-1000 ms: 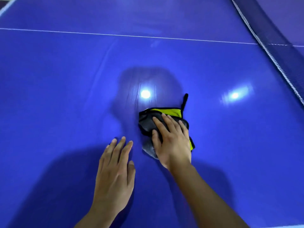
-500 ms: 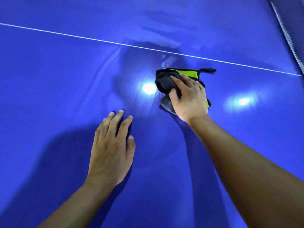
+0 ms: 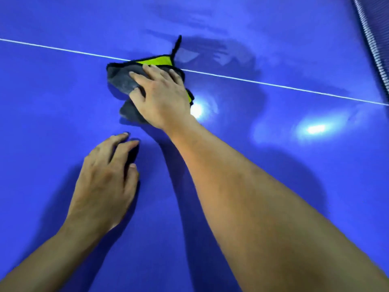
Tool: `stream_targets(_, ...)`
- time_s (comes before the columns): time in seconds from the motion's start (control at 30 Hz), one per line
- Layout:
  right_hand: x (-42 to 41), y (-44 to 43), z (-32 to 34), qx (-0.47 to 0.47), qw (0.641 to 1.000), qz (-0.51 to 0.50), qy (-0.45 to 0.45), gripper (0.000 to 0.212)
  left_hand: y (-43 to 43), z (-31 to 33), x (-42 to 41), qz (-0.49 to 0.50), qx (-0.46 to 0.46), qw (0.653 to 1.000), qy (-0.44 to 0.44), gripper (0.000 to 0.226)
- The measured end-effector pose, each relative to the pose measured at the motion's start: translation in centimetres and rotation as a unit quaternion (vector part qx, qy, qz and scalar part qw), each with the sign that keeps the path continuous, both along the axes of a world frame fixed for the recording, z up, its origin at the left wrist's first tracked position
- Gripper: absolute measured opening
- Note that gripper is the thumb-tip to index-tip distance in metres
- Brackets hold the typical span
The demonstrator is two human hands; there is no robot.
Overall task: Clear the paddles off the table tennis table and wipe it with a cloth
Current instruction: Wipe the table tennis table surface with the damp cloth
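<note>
A glossy blue bench (image 3: 52,123) fills the view, with soft shadows of the arms lying across it. Nearest, two bare forearms reach in from the bottom edge.

The left grip (image 3: 105,184) is palm down on the bare surface. Its fingers are arched and a little apart, their tips touching the bench, and it holds nothing.

Just beyond it and to the right, the right grip (image 3: 164,98) lies on top of a bunched cloth (image 3: 122,81). The palm bears down on the cloth and the fingers are stretched forward and fanned across it. The thumb lies against a grey fold on the left side, and I cannot tell whether it pinches that fold.

The cloth is dark grey with black edging and a yellow-green face showing at its far side. A thin black loop (image 3: 177,44) sticks up from its far corner. A grey flap pokes out from under the heel of the hand.

The cloth sits right on the white line (image 3: 273,84), which crosses the bench from left to right, and covers a short stretch of it. Two bright lamp reflections (image 3: 315,129) gleam on the surface to the right of the cloth, one of them just beside the wrist. Past the line, dull smeared streaks (image 3: 210,49) show on the sheen. The net (image 3: 374,39) runs down the far right corner.
</note>
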State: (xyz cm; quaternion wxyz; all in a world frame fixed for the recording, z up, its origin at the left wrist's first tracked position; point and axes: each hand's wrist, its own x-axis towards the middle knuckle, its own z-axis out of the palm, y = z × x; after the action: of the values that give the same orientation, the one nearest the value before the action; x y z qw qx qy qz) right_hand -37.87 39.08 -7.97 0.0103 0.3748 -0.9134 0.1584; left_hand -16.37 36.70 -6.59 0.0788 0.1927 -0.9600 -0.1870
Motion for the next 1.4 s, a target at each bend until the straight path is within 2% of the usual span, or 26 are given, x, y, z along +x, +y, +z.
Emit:
stream_targets(0.07, -0.7, 1.8, 0.0, -0.014, 1.000, -0.014, -0.017, 0.049, 1.3, 0.3, -0.6, 0.021, 0.005, 1.000, -0.001, 0.048)
stream_targets(0.17, -3.2, 7.0, 0.0, -0.023, 0.998, -0.059, -0.030, 0.051, 4.7, 0.4, -2.2, -0.008, -0.019, 1.000, -0.017, 0.052)
stream_targets(0.37, -9.2, 24.4, 0.3, -0.017, 0.983, -0.181, -0.017, 0.051, 16.8, 0.0, -6.5, -0.070, -0.011, 0.997, -0.016, 0.053)
stream_targets(0.43, -10.8, 30.5, 0.4, -0.007, 0.974, -0.226, -0.019, 0.052, 20.4, -0.3, -7.4, -0.090, -0.009, 0.996, -0.019, 0.054)
stream_targets(0.57, -13.0, 43.0, 0.9, 0.001, 0.947, -0.322, -0.006, 0.051, 24.2, -0.8, -8.6, -0.105, -0.066, 0.992, -0.038, 0.055)
stream_targets(0.7, -12.9, 49.3, 1.1, 0.000, 0.920, -0.392, -0.019, 0.051, 24.3, -0.8, -8.4, -0.105, -0.072, 0.991, -0.043, 0.053)
stream_targets(0.93, -12.0, 48.9, 2.3, 0.039, 0.923, -0.384, -0.015, 0.062, 23.5, 0.2, -8.4, -0.132, 0.006, 0.991, -0.021, 0.053)
stream_targets(1.1, -8.4, 42.9, 2.0, 0.029, 0.915, -0.402, -0.001, 0.069, 19.8, 0.3, -4.6, -0.156, -0.047, 0.986, -0.018, 0.050)
stream_targets(1.3, -4.8, 30.4, 1.1, 0.029, 0.941, -0.337, 0.008, 0.068, 10.3, 1.3, 1.8, -0.004, -0.059, 0.997, -0.043, 0.054)
stream_targets(1.4, -3.7, 23.5, 0.5, 0.018, 0.954, -0.300, 0.011, 0.065, 6.0, 1.5, 5.1, 0.040, -0.047, 0.997, -0.045, 0.057)
